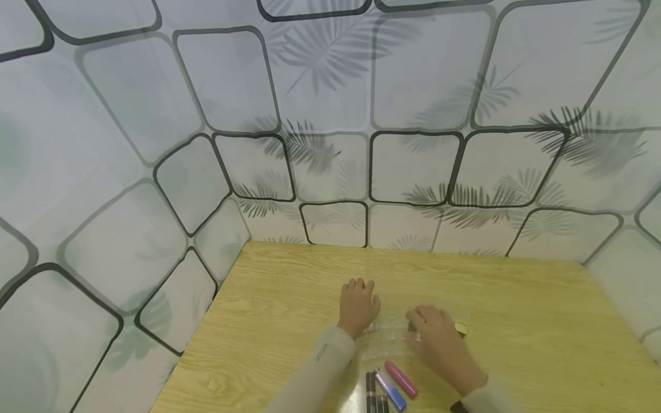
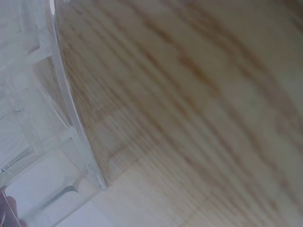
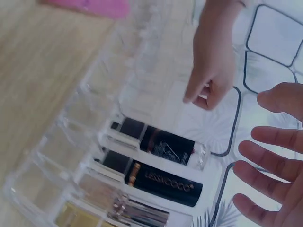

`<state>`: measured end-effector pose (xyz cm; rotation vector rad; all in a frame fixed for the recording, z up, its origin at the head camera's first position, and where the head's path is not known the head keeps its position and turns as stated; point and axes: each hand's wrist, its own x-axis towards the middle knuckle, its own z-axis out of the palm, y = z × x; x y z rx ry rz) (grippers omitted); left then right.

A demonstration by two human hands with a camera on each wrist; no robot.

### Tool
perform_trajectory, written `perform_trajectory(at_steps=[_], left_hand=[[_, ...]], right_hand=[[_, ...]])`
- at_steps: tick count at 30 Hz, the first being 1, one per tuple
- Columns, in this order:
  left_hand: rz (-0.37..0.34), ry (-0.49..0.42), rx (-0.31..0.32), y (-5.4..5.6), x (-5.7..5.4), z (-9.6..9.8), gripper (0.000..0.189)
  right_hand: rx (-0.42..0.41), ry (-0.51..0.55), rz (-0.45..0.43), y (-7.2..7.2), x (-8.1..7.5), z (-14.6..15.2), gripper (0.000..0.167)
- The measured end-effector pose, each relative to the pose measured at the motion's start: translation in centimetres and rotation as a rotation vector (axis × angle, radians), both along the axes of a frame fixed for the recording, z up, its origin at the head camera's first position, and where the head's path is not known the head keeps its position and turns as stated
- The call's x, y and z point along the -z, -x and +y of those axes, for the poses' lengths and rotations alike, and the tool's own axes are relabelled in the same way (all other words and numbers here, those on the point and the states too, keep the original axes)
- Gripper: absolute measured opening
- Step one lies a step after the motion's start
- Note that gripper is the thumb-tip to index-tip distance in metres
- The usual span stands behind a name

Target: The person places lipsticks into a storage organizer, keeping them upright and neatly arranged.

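A clear plastic organizer (image 1: 384, 344) with divided compartments stands on the table. My left hand (image 1: 357, 307) is by its far left corner, fingers loosely bent; nothing shows in its grasp. Over the organizer's right part is my right hand (image 1: 439, 344). In the right wrist view, its fingers (image 3: 265, 175) are spread, apart from the tubes. Two black lipstick tubes (image 3: 163, 184) and a silvery tube (image 3: 142, 213) lie side by side in the organizer. A gold-coloured piece (image 3: 75, 216) sits beside them. Whether the left fingertips touch the plastic is hard to tell.
In front of the organizer lie a pink tube (image 1: 400, 378), a blue-purple tube (image 1: 391, 391) and dark tubes (image 1: 370, 393). The wooden table (image 1: 289, 287) meets a patterned wall (image 1: 335, 166) at its far and left edges.
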<state>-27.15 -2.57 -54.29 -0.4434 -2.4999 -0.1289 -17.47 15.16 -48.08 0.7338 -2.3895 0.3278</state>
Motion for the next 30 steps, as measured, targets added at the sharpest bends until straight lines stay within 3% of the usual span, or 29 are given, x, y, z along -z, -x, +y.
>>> perform_trajectory(at_steps=[6,11,17,25,30], left_hand=[[0.012,0.006,0.0,0.0,0.0,0.0,0.02],[0.024,0.017,-0.006,0.0,0.1,0.0,0.021],[0.03,0.03,-0.005,0.0,0.0,0.0,0.022],[0.015,0.021,0.002,-0.1,-0.2,-0.1,0.022],[0.008,0.012,0.006,-0.1,-0.2,0.0,0.021]], right_hand=[[-0.005,-0.059,0.059,-1.1,1.0,-0.2,0.034],[0.013,-0.089,0.026,-1.9,1.8,-0.3,0.034],[-0.032,-0.082,0.002,-2.6,3.0,-0.6,0.033],[-0.022,-0.085,-0.135,-3.0,4.3,-1.5,0.028],[-0.042,-0.129,-0.108,-2.9,5.0,-1.6,0.03]])
